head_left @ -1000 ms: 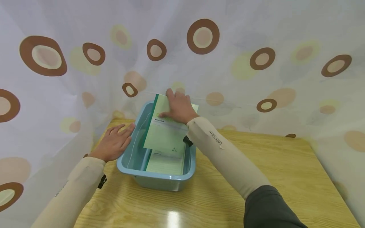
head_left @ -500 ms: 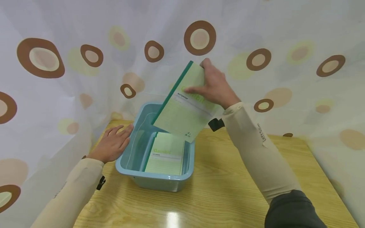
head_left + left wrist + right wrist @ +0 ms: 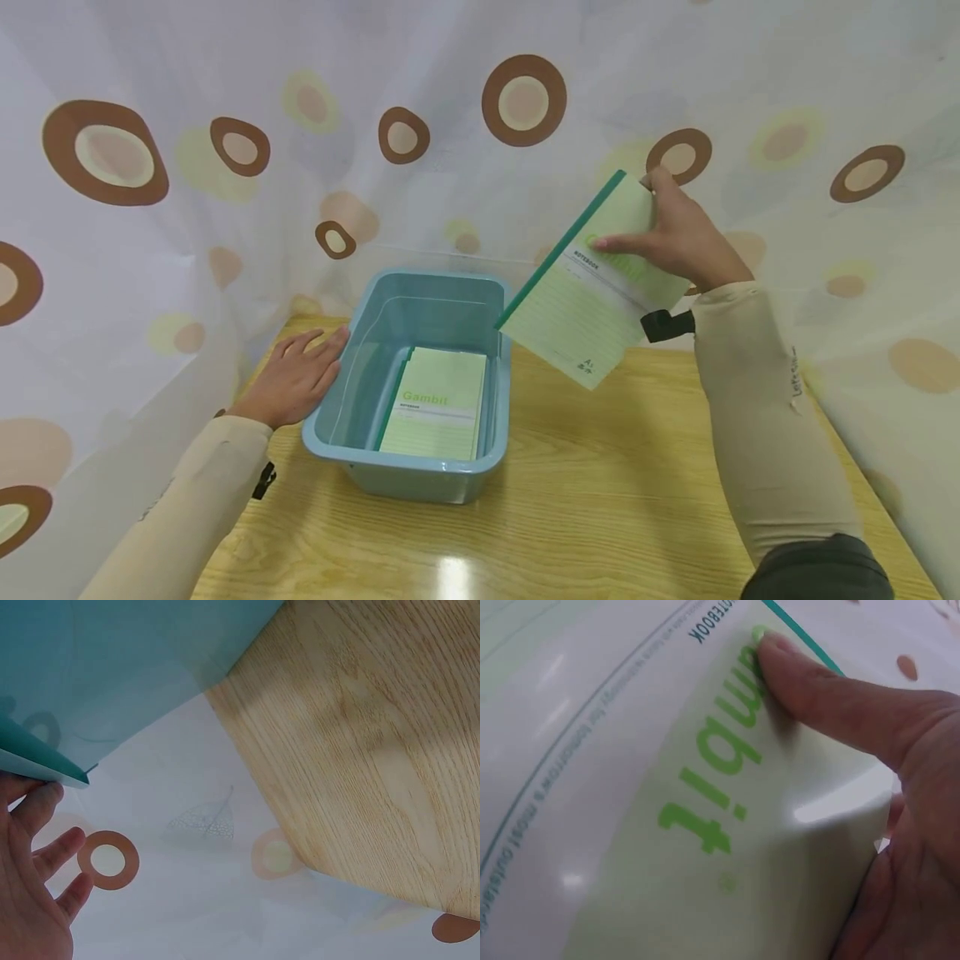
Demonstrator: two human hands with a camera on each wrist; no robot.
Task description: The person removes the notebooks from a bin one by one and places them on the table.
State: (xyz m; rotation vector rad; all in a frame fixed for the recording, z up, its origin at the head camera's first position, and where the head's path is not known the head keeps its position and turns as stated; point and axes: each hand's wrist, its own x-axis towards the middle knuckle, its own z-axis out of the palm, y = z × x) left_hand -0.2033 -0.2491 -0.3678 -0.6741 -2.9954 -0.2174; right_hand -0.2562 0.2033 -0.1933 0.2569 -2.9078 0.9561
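My right hand (image 3: 690, 237) holds a pale green notebook (image 3: 566, 304) with a dark green spine, tilted in the air to the right of the blue plastic basin (image 3: 405, 461). The thumb lies over the cover's "Gambit" lettering (image 3: 712, 780) in the right wrist view, and the other fingers are mostly hidden behind the notebook. Inside the basin lie more notebooks (image 3: 437, 392) of the same kind, stacked with "Gambit" facing up. My left hand (image 3: 288, 379) rests against the basin's left rim. In the left wrist view its fingers (image 3: 58, 855) are extended and spread by the rim.
The wooden table (image 3: 600, 500) stretches right and forward of the basin. White sheeting (image 3: 450, 67) with brown and yellow ring patterns hangs behind and on both sides. Beige sleeves cover both forearms.
The right hand has lifted the notebook up out of the basin and carried it to the right, uncovering the stack below. My left hand stays at the rim.
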